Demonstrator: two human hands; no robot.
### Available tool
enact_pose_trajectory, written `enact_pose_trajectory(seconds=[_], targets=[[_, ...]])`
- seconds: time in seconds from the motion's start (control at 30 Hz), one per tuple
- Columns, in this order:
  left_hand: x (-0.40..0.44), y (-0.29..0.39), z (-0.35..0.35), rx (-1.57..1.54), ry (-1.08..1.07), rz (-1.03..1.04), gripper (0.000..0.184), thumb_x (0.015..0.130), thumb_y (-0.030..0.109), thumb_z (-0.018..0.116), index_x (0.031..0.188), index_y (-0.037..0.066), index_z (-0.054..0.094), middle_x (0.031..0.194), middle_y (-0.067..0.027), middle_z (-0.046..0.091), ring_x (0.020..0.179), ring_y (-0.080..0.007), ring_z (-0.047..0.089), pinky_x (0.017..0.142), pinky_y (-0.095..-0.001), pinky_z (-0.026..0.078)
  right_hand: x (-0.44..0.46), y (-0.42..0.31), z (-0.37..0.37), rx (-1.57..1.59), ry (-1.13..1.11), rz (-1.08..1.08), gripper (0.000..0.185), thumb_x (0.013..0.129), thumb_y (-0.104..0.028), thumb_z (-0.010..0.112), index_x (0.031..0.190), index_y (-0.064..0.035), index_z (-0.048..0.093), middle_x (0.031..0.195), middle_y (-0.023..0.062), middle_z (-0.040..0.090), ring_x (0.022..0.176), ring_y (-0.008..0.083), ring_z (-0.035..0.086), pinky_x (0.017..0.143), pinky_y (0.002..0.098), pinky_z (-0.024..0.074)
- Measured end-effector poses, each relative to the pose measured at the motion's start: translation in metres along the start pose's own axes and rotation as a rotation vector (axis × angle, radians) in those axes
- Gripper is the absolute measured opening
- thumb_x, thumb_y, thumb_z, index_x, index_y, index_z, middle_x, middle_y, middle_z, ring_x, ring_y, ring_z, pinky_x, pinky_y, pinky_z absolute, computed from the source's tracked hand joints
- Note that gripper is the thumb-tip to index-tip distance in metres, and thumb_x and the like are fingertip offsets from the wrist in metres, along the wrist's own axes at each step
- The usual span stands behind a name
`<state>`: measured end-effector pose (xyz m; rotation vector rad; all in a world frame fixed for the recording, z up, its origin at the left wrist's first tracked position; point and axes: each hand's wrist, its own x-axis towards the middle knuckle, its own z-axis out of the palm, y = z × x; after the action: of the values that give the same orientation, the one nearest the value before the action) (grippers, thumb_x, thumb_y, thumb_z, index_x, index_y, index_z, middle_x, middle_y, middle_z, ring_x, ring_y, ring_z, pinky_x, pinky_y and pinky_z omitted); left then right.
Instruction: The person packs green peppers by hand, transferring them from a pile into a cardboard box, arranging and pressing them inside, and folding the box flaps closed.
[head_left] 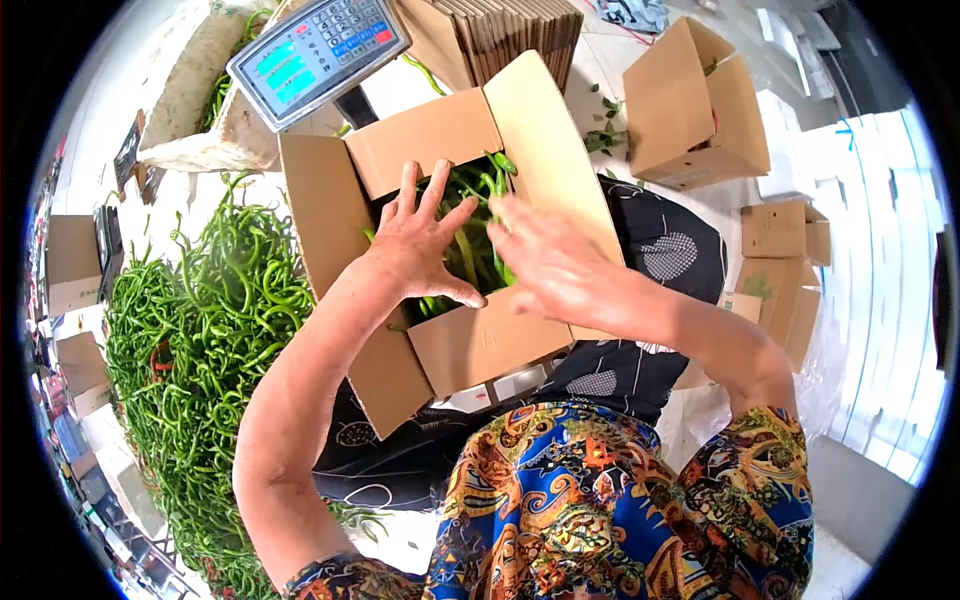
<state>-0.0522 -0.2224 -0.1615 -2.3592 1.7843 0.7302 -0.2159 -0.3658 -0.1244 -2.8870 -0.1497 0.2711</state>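
Observation:
An open cardboard box (490, 345) with its flaps spread stands in front of me, holding green peppers (467, 245). My left hand (420, 240) is spread over the left part of the opening, fingers apart, its palm over the peppers. Over the right side of the box is my right hand (545, 255), blurred by motion, near the peppers; whether it holds anything is not visible. A few peppers stick up at the box's upper right corner. My hands partly hide the contents.
A large heap of green peppers (215, 370) lies at the left. Behind the box stand a digital scale display (318, 55) and a stack of folded cardboard (510, 35). A foam box (205, 150) is at upper left, an open carton (670, 110) at upper right, and more cartons (775, 290) at the right.

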Motion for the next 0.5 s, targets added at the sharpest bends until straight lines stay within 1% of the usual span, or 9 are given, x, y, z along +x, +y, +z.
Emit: enact_pose_trajectory(seconds=[0.07,0.13,0.17,0.27,0.3,0.33,0.4,0.47,0.5], targets=[[-0.002,-0.001,0.004,-0.001,0.014,0.005,0.130,0.048,0.081,0.078,0.154,0.023,0.031,0.163,-0.0188,-0.001,0.147,-0.0507,-0.004,0.111,-0.0657,0.024,-0.010,0.012,-0.011,-0.093,0.381,0.026,0.086,0.075,-0.033,0.081,0.135,0.0140,0.040,0.140,0.0324,0.042,0.133,0.0427,0.041,0.109,0.0506,0.0376],[0.000,-0.001,0.005,0.000,0.028,0.010,0.128,0.049,0.080,0.078,0.154,0.023,0.032,0.163,-0.0190,-0.001,0.147,-0.0508,-0.004,0.111,-0.0660,0.025,-0.020,0.039,-0.011,0.038,0.645,0.242,0.081,0.078,-0.029,0.079,0.138,0.0100,0.041,0.141,0.0296,0.043,0.132,0.0409,0.043,0.110,0.0485,0.0361],[0.001,0.000,0.004,-0.004,0.023,0.007,0.128,0.049,0.079,0.078,0.154,0.023,0.032,0.163,-0.0189,-0.001,0.147,-0.0507,-0.004,0.111,-0.0662,0.025,-0.026,0.048,-0.004,0.260,0.541,0.353,0.089,0.079,-0.031,0.079,0.144,0.0096,0.033,0.146,0.0307,0.036,0.136,0.0406,0.039,0.114,0.0459,0.0326],[0.000,-0.002,0.002,-0.008,0.011,-0.009,0.128,0.048,0.077,0.081,0.154,0.022,0.032,0.164,-0.0185,-0.001,0.147,-0.0505,-0.004,0.110,-0.0670,0.025,-0.026,0.002,-0.005,0.635,0.392,0.212,0.107,0.078,-0.037,0.081,0.151,0.0077,0.016,0.153,0.0303,0.027,0.143,0.0405,0.031,0.117,0.0440,0.0286],[-0.001,-0.003,0.003,-0.006,0.010,-0.017,0.128,0.048,0.076,0.081,0.154,0.022,0.032,0.164,-0.0182,-0.001,0.147,-0.0504,-0.004,0.110,-0.0673,0.025,-0.026,-0.015,0.012,0.660,0.372,0.134,0.124,0.074,-0.044,0.083,0.154,0.0046,0.001,0.157,0.0295,0.016,0.147,0.0401,0.020,0.119,0.0457,0.0235],[-0.003,-0.004,0.003,0.002,0.007,-0.018,0.129,0.047,0.075,0.082,0.154,0.022,0.032,0.164,-0.0180,-0.001,0.147,-0.0504,-0.005,0.110,-0.0677,0.026,-0.021,-0.026,0.022,0.517,0.377,0.121,0.129,0.071,-0.049,0.083,0.154,0.0039,0.000,0.158,0.0301,0.012,0.148,0.0426,0.015,0.118,0.0522,0.0222],[-0.003,-0.005,0.006,-0.033,0.016,-0.026,0.131,0.046,0.071,0.084,0.155,0.022,0.030,0.163,-0.0177,0.003,0.147,-0.0500,-0.005,0.109,-0.0685,0.025,-0.022,-0.033,0.014,0.480,0.171,0.152,0.128,0.070,-0.053,0.082,0.154,0.0051,0.004,0.159,0.0293,0.009,0.148,0.0434,0.014,0.117,0.0560,0.0199],[0.005,-0.004,0.015,-0.029,0.049,-0.007,0.131,0.047,0.070,0.085,0.155,0.021,0.029,0.163,-0.0179,0.005,0.148,-0.0494,-0.005,0.109,-0.0689,0.024,-0.020,-0.040,0.043,0.370,0.063,0.044,0.126,0.069,-0.057,0.079,0.153,0.0065,0.010,0.159,0.0282,0.010,0.148,0.0429,0.015,0.116,0.0547,0.0190],[0.008,-0.002,0.016,0.005,0.033,-0.010,0.128,0.049,0.070,0.084,0.153,0.016,0.032,0.161,-0.0196,0.011,0.148,-0.0473,-0.004,0.109,-0.0681,0.024,-0.026,-0.044,0.058,0.271,0.142,-0.041,0.122,0.068,-0.061,0.077,0.151,0.0071,0.018,0.159,0.0268,0.015,0.149,0.0400,0.016,0.115,0.0521,0.0212]])
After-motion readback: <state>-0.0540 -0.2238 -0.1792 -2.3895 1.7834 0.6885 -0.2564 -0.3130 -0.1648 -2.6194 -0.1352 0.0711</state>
